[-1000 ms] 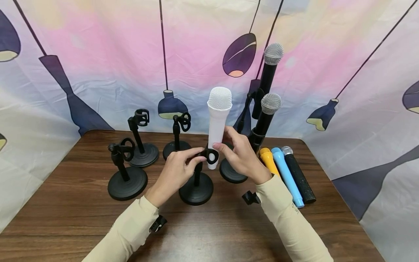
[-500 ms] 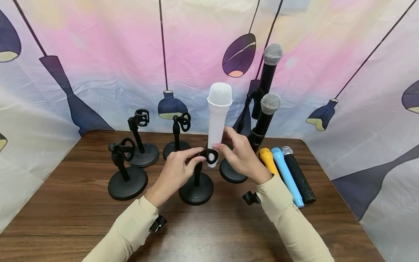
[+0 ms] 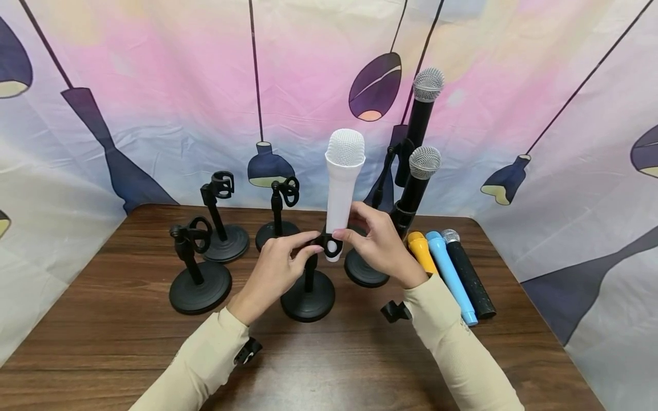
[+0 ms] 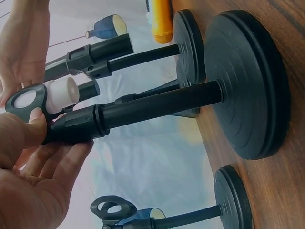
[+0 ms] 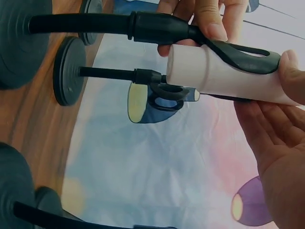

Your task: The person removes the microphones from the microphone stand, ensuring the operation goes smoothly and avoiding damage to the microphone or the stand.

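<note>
The left grip [image 3: 275, 267] grasps the neck [image 4: 78, 125] of the stand [image 3: 308, 299] beside its clip [image 5: 243, 62]; the right grip [image 3: 379, 244] pinches the white microphone [image 3: 341, 194], which rises above it, tail [image 5: 183, 67] through the clip. Best, I think: brace the neck and push straight along the microphone.

The white microphone [image 3: 340, 194] in your right hand [image 3: 379, 245] sits a little higher in the head view than a second ago, its top and lower end both further up; most of that rise is there by half a second ago. Your right thumb now lies slightly lower on it, overlapping the upper edge of the black clip [image 5: 251, 64], so less of the clip's opening shows than before.
</note>
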`<state>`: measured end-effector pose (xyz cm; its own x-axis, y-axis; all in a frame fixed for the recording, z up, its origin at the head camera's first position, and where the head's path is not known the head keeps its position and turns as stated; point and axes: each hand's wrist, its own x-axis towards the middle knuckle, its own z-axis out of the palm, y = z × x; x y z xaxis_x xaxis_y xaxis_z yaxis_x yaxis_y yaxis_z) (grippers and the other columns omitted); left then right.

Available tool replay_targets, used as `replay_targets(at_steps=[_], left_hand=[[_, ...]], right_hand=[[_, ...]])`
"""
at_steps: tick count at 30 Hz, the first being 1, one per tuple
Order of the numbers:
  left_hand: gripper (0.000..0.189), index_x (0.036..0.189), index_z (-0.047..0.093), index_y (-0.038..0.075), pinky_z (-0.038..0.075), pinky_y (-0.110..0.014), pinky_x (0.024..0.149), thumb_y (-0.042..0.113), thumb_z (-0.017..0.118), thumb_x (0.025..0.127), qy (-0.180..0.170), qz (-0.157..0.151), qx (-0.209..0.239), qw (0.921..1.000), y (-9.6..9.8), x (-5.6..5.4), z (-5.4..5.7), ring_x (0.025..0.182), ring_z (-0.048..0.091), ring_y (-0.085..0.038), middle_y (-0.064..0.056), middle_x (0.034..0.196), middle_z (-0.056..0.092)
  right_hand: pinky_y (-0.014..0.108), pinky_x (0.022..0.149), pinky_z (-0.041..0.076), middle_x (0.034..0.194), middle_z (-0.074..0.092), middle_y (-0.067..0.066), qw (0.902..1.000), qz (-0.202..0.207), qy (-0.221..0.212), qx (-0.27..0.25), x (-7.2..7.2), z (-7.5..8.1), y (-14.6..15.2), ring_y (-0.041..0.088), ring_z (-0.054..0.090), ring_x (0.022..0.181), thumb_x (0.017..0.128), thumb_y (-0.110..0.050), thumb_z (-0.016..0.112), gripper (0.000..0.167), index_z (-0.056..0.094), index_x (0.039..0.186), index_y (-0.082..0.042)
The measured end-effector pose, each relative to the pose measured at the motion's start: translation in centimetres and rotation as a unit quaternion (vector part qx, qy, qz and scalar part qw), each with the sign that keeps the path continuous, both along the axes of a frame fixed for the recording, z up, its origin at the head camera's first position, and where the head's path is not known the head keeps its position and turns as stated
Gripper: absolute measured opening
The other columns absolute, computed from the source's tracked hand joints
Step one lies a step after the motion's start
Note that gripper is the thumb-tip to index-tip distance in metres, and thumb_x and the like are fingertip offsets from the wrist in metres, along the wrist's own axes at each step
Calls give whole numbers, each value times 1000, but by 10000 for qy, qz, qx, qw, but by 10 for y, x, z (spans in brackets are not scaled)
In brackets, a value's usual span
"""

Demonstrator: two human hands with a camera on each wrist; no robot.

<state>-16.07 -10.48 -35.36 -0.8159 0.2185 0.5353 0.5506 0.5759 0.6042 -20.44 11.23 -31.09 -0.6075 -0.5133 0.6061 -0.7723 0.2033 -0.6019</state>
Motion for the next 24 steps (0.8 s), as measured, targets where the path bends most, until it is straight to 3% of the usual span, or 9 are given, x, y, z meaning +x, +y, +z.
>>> replay_targets(at_steps=[5, 16, 19, 24], left_hand=[[35, 128, 70, 8, 39, -28, 50, 24, 69, 98, 14, -3, 12, 10000, 0, 0, 0, 43, 36, -6, -2, 72, 67], [35, 129, 70, 7, 39, -27, 49, 23, 69, 98, -1, -17, 5, 10000, 0, 2, 1, 42, 35, -5, -4, 74, 69], [35, 129, 70, 7, 39, -27, 49, 24, 69, 98, 6, -5, -3, 10000, -1, 2, 2, 42, 36, -5, -4, 75, 70], [35, 129, 70, 6, 39, -27, 49, 24, 69, 98, -2, -41, 6, 10000, 0, 1, 2, 43, 37, -6, -4, 77, 71]], right_hand=[[42, 84, 56, 116, 68, 16, 9986, -250, 382, 270, 2, 4, 0, 23, 68, 101, 94, -3, 72, 38, 58, 128, 5], [37, 84, 56, 117, 66, 19, 9948, -347, 791, 541, 5, 11, -2, 25, 69, 103, 99, -4, 65, 37, 51, 131, 8], [37, 86, 56, 117, 65, 19, 9959, -246, 674, 548, 6, 16, -2, 26, 68, 104, 100, -4, 63, 37, 49, 132, 8], [36, 92, 55, 120, 63, 18, 9993, 43, 91, 353, 5, 17, 0, 25, 67, 107, 97, -2, 68, 44, 50, 135, 6]])
